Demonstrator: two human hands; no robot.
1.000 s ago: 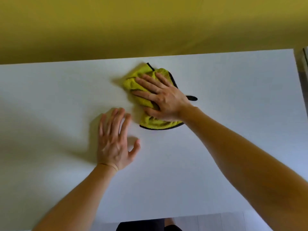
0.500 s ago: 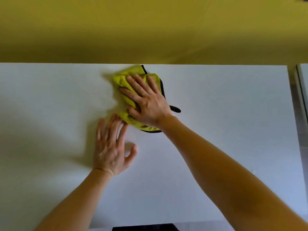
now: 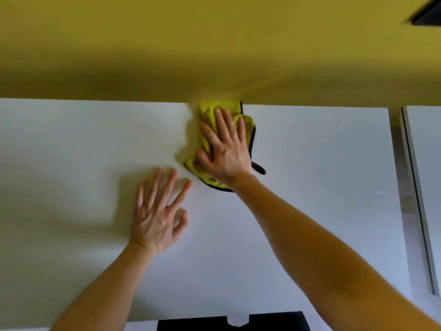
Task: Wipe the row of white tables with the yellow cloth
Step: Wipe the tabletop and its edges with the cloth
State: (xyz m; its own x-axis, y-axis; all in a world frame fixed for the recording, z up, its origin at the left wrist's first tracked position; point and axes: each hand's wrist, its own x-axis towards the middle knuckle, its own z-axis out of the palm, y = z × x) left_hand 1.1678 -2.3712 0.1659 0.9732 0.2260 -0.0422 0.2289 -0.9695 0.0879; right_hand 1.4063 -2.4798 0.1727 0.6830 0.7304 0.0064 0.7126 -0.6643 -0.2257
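Observation:
A yellow cloth (image 3: 207,120) with a black hem lies bunched on the white table (image 3: 322,163), its top edge against the yellow wall. My right hand (image 3: 225,149) presses flat on the cloth with straight, spread fingers. My left hand (image 3: 158,213) rests flat on the bare tabletop, just left of and nearer than the cloth, fingers spread and not touching it.
A yellow wall (image 3: 214,48) runs along the table's far edge. At the right a narrow gap (image 3: 405,187) separates this table from a second white table (image 3: 427,149). A dark object (image 3: 233,322) shows below the near edge.
My right hand has pushed the cloth away from me, up to the wall edge. The left hand has stayed planted on the table with fingers spread wider. The view shifted to show the neighbouring table.

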